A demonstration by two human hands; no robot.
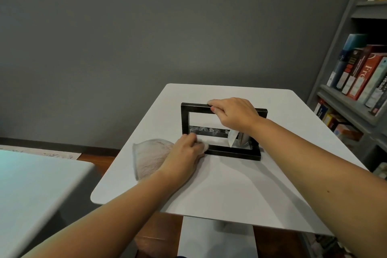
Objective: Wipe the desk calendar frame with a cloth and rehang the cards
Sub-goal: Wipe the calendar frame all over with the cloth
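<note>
Most of your view is a plain grey wall (125,37). Below it the white bench (230,195) stands on a white pedestal, its rounded corners toward you. To your right a grey bookshelf (360,12) holds rows of books (364,73) leaning spine-out. To your left lies the corner of a second pale table (31,184), just apart from the bench, with brown wood floor between them.

On the far half of the bench stands the black calendar frame (185,119), an upright open rectangle with its base flat on the surface. A thin rail (209,131) crosses it low inside, carrying a row of small shiny clips (too blurred to count).

The pinkish-beige cloth (150,157) lies bunched on the bench to the left of the frame, and most of it spreads out behind your left wrist.

Your right hand (234,115) is on the frame's top bar, right of its middle. The fingers (211,102) are wrapped over the top and the thumb is on the near face, so you hold the bar firmly.

Your left hand (184,153) is at the frame's lower left corner. Its fingers are curled round a wad of the cloth, and a bit of cloth shows past the knuckles, touching the base bar.

One white card (232,137) hangs tilted at the rail's right end, just below your right wrist. Something darker sits behind it, but you cannot tell from here whether it is more cards.
</note>
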